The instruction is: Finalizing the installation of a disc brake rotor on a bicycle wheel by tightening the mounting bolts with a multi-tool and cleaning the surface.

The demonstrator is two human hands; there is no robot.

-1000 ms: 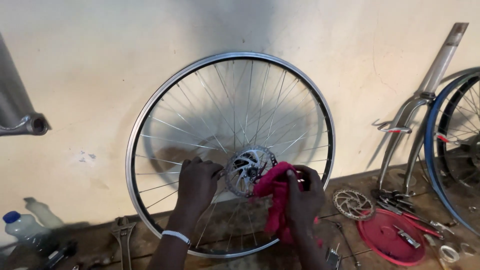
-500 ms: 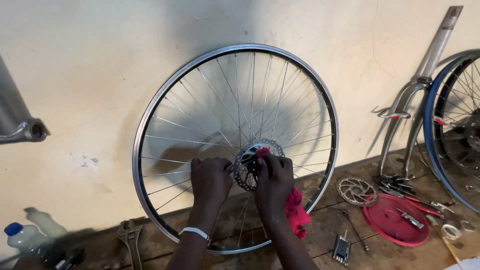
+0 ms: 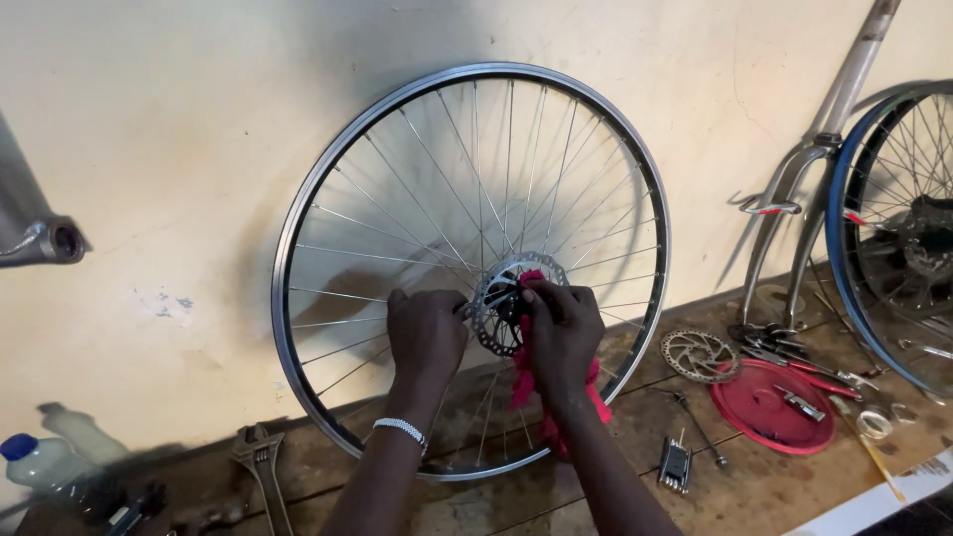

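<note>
At frame centre, the left hand [image 3: 425, 333] steadies a silver spoked bicycle wheel [image 3: 298, 213] while the right hand [image 3: 561, 333] presses a crumpled red cloth [image 3: 521, 382] against its hub disc [image 3: 488, 303].

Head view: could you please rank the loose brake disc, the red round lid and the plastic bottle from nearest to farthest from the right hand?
From the right hand:
1. Loose brake disc, on the bench just to its right.
2. Red round lid, farther right, past the disc.
3. Plastic bottle, far left at the bench edge, beyond the left hand.
</note>
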